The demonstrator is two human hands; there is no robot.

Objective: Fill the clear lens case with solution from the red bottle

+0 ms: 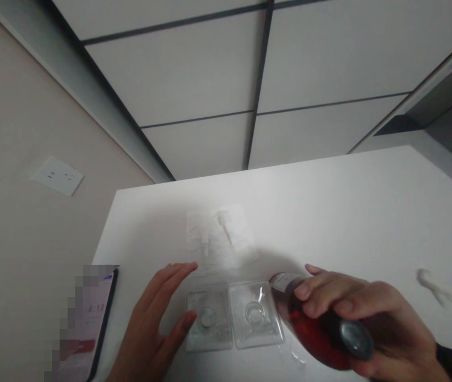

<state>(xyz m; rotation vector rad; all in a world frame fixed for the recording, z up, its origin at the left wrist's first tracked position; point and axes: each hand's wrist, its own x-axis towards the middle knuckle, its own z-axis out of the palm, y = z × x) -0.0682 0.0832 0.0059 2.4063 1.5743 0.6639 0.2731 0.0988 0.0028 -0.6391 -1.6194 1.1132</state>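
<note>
Red bottle (317, 331) over white table (349, 212), beige wall (19, 106), tiled floor (210, 79)

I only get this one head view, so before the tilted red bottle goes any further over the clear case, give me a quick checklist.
1. Right hand grips the red liquid bottle: ok.
2. Bottle mouth beside the clear plastic two-well case, not over a well: not ok.
3. Left hand steadies the case: ok.
4. Bottle cap off: cannot tell.
5. White table dry near the case: cannot tell.
</note>
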